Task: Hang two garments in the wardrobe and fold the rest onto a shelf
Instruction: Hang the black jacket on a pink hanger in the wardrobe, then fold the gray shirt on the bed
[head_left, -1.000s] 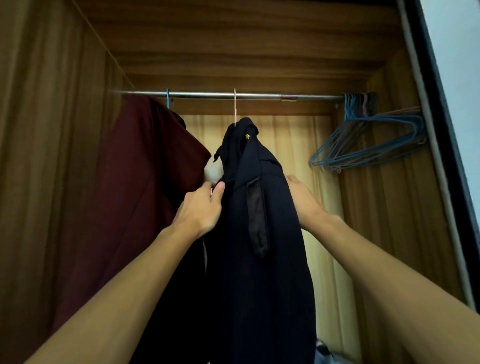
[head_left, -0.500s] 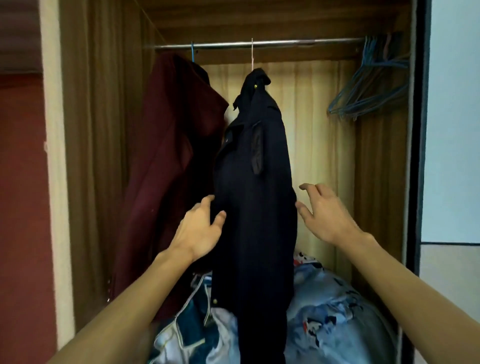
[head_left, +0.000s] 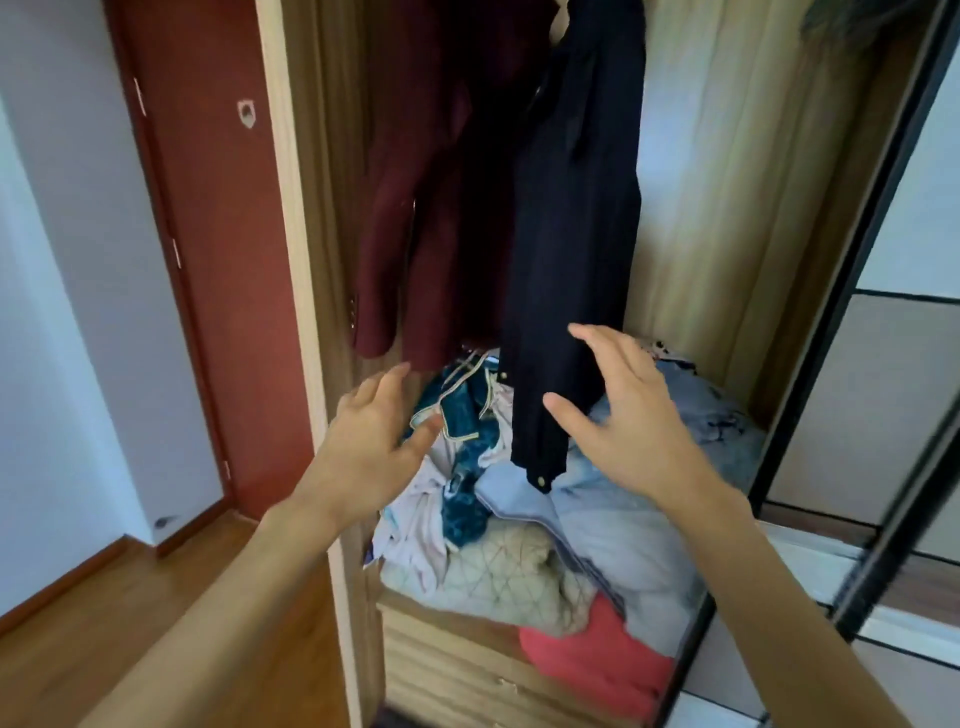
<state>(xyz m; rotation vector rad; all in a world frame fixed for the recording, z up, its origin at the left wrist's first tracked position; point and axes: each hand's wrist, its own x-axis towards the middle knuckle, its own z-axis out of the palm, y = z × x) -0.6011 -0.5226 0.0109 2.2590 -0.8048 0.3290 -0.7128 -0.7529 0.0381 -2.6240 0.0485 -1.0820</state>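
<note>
A dark navy jacket (head_left: 571, 218) hangs inside the wooden wardrobe, its sleeve cuff dangling low. Left of it hangs a maroon jacket (head_left: 410, 208). Beneath both lies a heap of loose clothes (head_left: 498, 561) on the wardrobe's lower shelf: teal, pale blue, beige and red pieces. My left hand (head_left: 371, 441) is open with fingers spread, in front of the heap and below the maroon jacket. My right hand (head_left: 618, 415) is open too, just right of the navy sleeve, holding nothing. The rail and hangers are out of frame.
A wooden drawer front (head_left: 447, 670) sits below the clothes heap. The wardrobe's sliding door frame (head_left: 852, 322) runs down the right side. A red-brown room door (head_left: 223, 249) and wood floor (head_left: 62, 644) are at the left.
Both hands have come off the navy jacket and dropped lower. My view has tilted down from the rail to the clothes heap.
</note>
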